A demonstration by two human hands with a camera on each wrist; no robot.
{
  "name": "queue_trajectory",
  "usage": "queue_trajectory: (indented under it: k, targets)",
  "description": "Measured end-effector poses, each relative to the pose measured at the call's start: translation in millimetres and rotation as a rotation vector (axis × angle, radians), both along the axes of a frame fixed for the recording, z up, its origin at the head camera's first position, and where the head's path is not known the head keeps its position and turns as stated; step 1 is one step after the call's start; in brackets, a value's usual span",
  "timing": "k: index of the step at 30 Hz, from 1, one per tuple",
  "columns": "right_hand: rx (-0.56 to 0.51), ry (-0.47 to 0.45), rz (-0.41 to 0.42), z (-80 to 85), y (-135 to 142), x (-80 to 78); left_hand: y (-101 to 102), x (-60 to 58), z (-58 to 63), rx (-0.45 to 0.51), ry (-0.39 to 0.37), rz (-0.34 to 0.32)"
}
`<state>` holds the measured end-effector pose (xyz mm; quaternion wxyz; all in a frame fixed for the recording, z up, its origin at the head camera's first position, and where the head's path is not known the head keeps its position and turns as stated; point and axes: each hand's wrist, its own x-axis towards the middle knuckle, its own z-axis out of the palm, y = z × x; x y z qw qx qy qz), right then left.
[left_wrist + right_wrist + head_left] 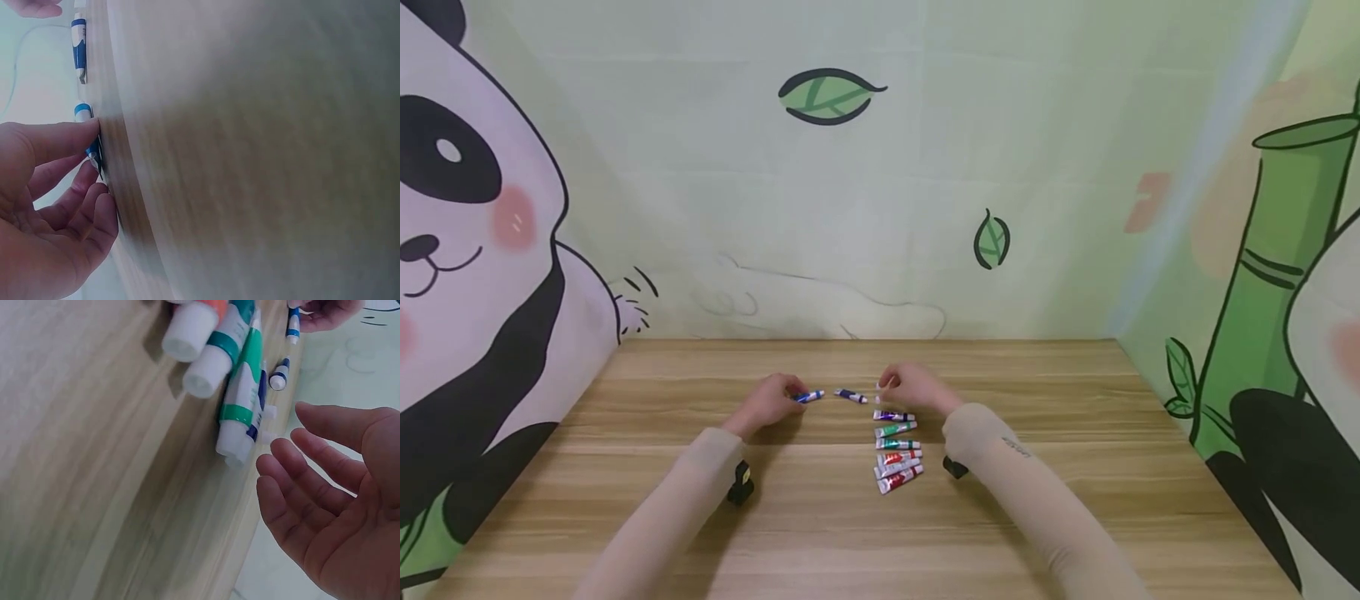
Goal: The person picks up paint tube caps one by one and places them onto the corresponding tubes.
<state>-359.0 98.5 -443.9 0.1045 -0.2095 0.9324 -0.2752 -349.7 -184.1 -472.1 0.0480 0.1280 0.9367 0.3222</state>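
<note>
My left hand [772,398] pinches a light-blue and white paint tube [811,397] at the table's left-middle; in the left wrist view the thumb lies over the tube [82,112]. A dark-blue and white tube [850,396] lies just right of it. My right hand [916,387] hovers beside two small white pieces [877,399], and the right wrist view shows its fingers loosely bent, with a gap to the thumb and nothing between. Below it a column of tubes lies flat: a violet-blue tube [893,416], green tubes [896,429] and red ones [900,478].
The wood-grain table [805,517] ends at a pale green backdrop [715,200] with printed leaves, and pandas stand printed at both sides. Dark wrist cameras [741,483] sit on both sleeves.
</note>
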Motion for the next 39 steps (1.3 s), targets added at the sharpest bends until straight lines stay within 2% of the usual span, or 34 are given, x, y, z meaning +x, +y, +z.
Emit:
queue_trajectory:
  k: [7,15,21,30,39]
  targets:
    - [-0.009,-0.034,0.015,-3.0,-3,-0.3,0,-2.3,1.1,-0.022,0.002,-0.004]
    - [0.021,-0.001,0.021,-6.0,-8,-2.3,-2,-5.9,1.7,-0.003,0.021,-0.039]
    - [0.016,-0.01,0.017,-12.2,-12,-4.2,-2,-6.3,0.5,-0.012,0.01,-0.033]
    - [0.023,-0.022,-0.012,-12.2,-16,0.1,-1,-6.8,-1.9,-0.01,-0.019,-0.013]
    - [-0.004,-0.032,-0.058,-14.0,-12,-0.3,-2,-4.8,0.0,0.008,-0.028,-0.027]
